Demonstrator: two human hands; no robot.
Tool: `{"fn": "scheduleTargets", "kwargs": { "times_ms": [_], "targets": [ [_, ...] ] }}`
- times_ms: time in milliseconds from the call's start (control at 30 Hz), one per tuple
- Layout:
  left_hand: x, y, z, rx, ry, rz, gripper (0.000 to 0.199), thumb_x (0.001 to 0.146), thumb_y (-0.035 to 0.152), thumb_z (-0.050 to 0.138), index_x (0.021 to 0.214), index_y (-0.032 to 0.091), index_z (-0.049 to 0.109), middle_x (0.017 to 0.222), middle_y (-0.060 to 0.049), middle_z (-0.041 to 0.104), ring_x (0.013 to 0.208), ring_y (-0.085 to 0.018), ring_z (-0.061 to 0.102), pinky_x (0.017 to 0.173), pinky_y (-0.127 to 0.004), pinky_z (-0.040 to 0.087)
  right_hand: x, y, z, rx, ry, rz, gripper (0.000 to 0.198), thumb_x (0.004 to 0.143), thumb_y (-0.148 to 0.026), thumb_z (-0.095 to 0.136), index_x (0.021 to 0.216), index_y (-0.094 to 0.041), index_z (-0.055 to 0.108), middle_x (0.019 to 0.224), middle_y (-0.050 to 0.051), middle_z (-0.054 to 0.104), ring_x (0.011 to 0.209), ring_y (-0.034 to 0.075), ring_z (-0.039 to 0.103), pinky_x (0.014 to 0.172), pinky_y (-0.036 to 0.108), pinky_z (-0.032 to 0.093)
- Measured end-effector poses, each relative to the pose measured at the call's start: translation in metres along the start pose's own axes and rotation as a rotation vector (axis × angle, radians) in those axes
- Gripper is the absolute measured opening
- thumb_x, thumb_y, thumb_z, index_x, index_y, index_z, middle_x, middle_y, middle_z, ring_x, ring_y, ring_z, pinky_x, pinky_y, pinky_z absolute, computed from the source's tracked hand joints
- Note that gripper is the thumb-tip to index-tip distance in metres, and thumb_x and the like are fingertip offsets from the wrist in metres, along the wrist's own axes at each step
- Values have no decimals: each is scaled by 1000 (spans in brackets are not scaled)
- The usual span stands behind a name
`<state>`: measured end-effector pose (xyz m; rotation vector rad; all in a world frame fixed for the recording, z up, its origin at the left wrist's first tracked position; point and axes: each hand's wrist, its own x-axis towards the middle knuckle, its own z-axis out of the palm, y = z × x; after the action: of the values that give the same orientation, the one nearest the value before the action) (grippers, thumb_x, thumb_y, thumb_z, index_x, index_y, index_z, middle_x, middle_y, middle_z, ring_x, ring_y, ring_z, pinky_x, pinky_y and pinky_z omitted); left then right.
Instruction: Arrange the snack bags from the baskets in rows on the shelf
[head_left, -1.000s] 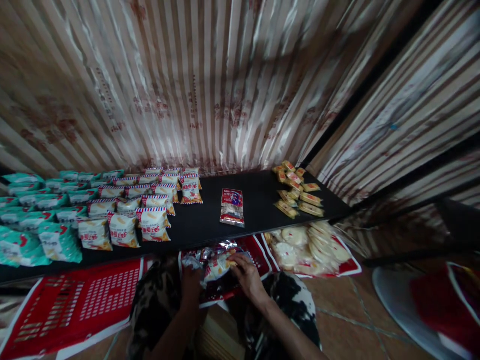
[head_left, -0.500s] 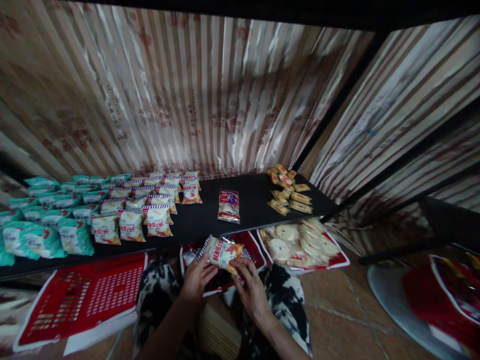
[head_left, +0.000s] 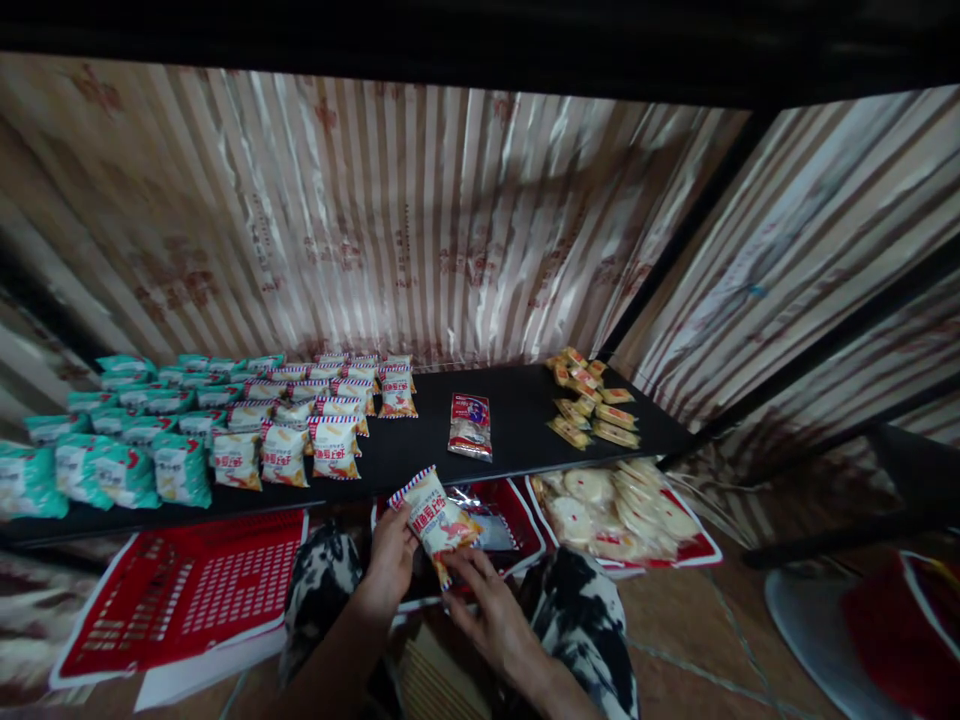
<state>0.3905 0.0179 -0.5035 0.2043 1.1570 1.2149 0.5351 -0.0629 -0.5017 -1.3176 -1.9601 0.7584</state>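
The bag point(head_left: 435, 522) tips more than a moment ago. The left hand point(head_left: 394, 558) pinches its side; the right hand point(head_left: 486, 608) touches its low end, but I can't tell if those fingers grip. It's up above the basket point(head_left: 525, 518).

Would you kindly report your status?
Left hand holding snack bag; right hand at its lower end. Bag over red basket. Black shelf just beyond.

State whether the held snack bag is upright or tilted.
Tilted: the snack bag slants, striped top edge lower at left, left hand on its left side, right hand at its lower end.
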Motion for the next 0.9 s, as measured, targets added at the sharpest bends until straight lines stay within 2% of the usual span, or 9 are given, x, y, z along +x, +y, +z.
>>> {"fn": "scheduleTargets", "kwargs": {
  "times_ms": [100, 167, 233, 300, 433, 533, 667, 833, 900],
  "targets": [
    [4, 9, -4, 30, 39, 65, 5, 81, 13, 54, 80, 16, 57, 70, -2, 65, 58, -11, 62, 60, -23, 50, 17, -7, -14, 16, -150, 54, 24, 89, -29, 45, 98, -24, 67, 88, 5, 69, 82, 19, 65, 75, 28, 52],
    [8, 15, -8, 61, 52, 117, 3, 79, 14, 57, 80, 16, 57, 70, -1, 66, 60, -12, 63, 61, -22, 49, 30, -5, -18, 23, -107, 83, 27, 90, -33, 43, 97, -24, 67, 87, 4, 70, 81, 19, 66, 75, 29, 51],
    [11, 20, -10, 89, 55, 162, 8, 76, 16, 61, 84, 16, 58, 75, -1, 67, 65, -12, 64, 64, -22, 49, 43, 1, -19, 1, 32, 123, 28, 88, -37, 47, 103, -23, 66, 96, 7, 70, 88, 21, 65, 79, 31, 50],
    [13, 25, -11, 114, 56, 186, 14, 75, 17, 63, 89, 17, 59, 80, -2, 69, 69, -13, 65, 66, -22, 50, 54, 6, -17, -36, 116, 181, 34, 83, -41, 53, 107, -21, 64, 104, 9, 68, 92, 23, 64, 81, 34, 50],
    [19, 32, -8, 211, 4, 243, 29, 77, 17, 61, 106, 17, 57, 90, -6, 70, 75, -15, 66, 66, -22, 51, 73, 6, -11, -19, 54, 283, 47, 75, -45, 62, 113, -18, 62, 104, 10, 69, 93, 25, 64, 82, 35, 49],
    [27, 34, -6, 257, -8, 275, 39, 79, 18, 60, 117, 17, 52, 98, -8, 70, 80, -16, 67, 66, -21, 51, 85, 4, -6, 82, 1, 312, 42, 74, -45, 61, 107, -20, 65, 95, 7, 71, 85, 23, 66, 75, 32, 50],
    [42, 38, -3, 281, -12, 293, 47, 78, 23, 63, 123, 17, 50, 101, -9, 70, 85, -17, 67, 65, -21, 51, 102, 9, -2, 160, -13, 330, 33, 76, -42, 57, 99, -19, 67, 83, 5, 71, 76, 20, 65, 68, 29, 50],
    [66, 46, 6, 356, -7, 399, 48, 79, 25, 60, 125, 15, 48, 94, -9, 70, 82, -18, 67, 67, -22, 51, 130, 21, 3, 302, -13, 332, 36, 79, -39, 52, 105, -17, 62, 97, 8, 70, 87, 22, 65, 76, 32, 51],
    [77, 51, 12, 372, -5, 442, 46, 80, 24, 59, 124, 14, 49, 94, -9, 70, 87, -18, 66, 72, -24, 51, 142, 26, 6, 334, 6, 332, 34, 79, -37, 51, 105, -16, 61, 97, 8, 70, 87, 21, 66, 76, 32, 51]
  ]
}}
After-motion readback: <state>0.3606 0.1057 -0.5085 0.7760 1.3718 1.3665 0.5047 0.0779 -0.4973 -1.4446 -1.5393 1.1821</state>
